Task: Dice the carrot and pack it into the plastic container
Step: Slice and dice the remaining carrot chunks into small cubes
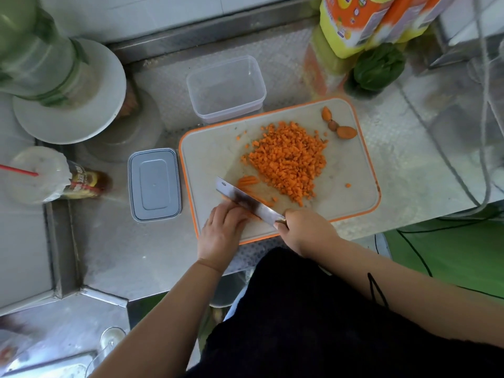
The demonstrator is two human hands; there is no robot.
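On the steel desk, a white plate at the far left carries a tall greenish jar. In front of it stands a cup with a plastic cover and a red straw, with a brown-labelled bottle lying just beside it. At the far right stand yellow and orange bottles, a leafy green vegetable near their base. Grey cables trail across the right side.
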